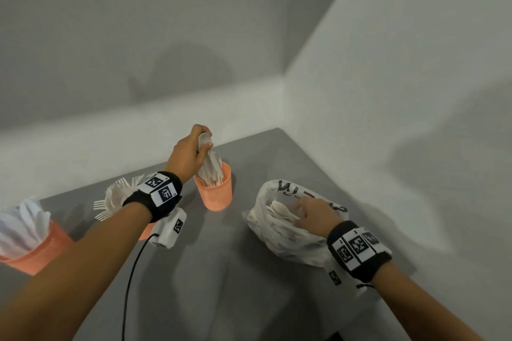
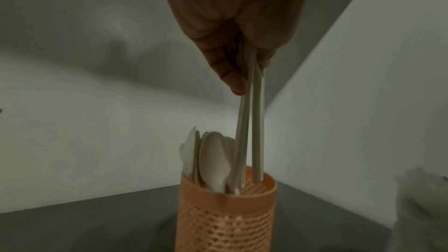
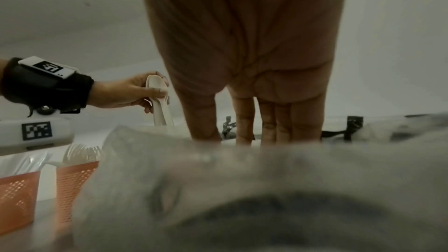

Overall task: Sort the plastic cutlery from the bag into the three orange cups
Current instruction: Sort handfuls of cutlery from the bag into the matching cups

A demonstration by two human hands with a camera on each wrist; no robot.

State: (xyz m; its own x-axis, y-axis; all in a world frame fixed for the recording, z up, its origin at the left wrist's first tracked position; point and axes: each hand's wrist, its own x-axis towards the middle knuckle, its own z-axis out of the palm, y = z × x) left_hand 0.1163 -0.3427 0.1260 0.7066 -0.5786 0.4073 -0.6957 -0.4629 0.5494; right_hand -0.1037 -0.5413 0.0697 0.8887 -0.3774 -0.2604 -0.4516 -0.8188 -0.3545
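Right hand (image 1: pixel 310 216) reaches into bag (image 1: pixel 279 241); left hand (image 1: pixel 188 155) pinches spoons (image 1: pixel 206 144) over cup (image 1: pixel 214 194)

The head view was soft and evenly lit, with pale walls and broad grey shadows of the arms on the wall and on the surface (image 1: pixel 249 271). Straight lines bent toward the edges. Both wrist views were dim and grainy. In the right wrist view the bag (image 3: pixel 242 189) filled the lower part as an unfocused grey blur.
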